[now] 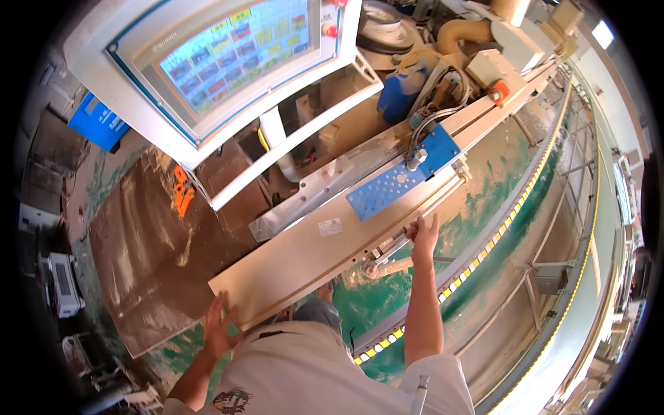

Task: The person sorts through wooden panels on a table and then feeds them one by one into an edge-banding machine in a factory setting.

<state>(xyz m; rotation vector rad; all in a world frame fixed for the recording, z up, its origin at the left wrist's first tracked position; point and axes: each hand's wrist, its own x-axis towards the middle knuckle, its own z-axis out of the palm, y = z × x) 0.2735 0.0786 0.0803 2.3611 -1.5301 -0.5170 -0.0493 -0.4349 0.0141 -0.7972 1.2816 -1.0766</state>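
A long pale wooden board [304,256] lies along the bed of a woodworking machine, running from lower left to upper right. My left hand [220,326] presses flat against its near left end, fingers spread. My right hand [423,235] rests on the board's near long edge further along, close to a metal guide rail [394,243]. A blue perforated plate [387,188] sits on the machine just beyond the board.
A large control screen [235,52] in a white housing hangs over the machine at upper left. A brown dusty table [149,242] lies to the left. Yellow-and-black striped edging [498,232] curves across the green floor [484,194] on the right. Beige dust hoses [460,31] stand behind.
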